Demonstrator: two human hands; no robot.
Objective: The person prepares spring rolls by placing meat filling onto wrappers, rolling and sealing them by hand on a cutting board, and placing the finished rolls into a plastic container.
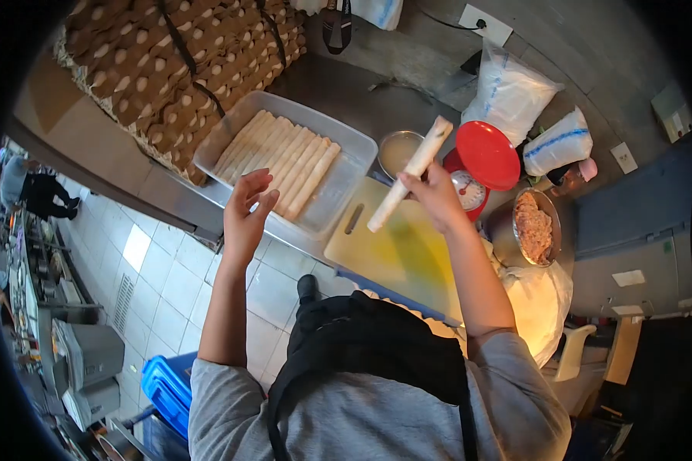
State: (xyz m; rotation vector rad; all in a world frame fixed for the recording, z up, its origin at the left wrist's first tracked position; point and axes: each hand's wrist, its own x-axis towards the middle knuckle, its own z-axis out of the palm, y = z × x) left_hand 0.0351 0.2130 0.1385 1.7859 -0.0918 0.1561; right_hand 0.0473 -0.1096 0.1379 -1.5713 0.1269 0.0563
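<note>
In my right hand (pixel 438 196) is a long, pale spring roll (pixel 411 173), gripped near its middle and tilted above the yellow cutting board (pixel 427 257). My left hand (pixel 247 207), fingers apart and holding nothing, hovers at the near edge of a clear plastic tub (pixel 338 173). Several spring rolls (pixel 284 157) lie side by side in that tub, filling its left part. A small knife (pixel 354 219) rests on the board's left end. Behind the board stands a round metal bowl (pixel 400 152), partly hidden by the held roll.
Stacked egg trays (pixel 161 69) rise at the back left. To the right are a red kitchen scale (pixel 488 156), a metal bowl of ground filling (pixel 533 229) and white plastic bags (pixel 507 88). A blue bin (pixel 169 392) stands on the floor; another person (pixel 42 188) is far left.
</note>
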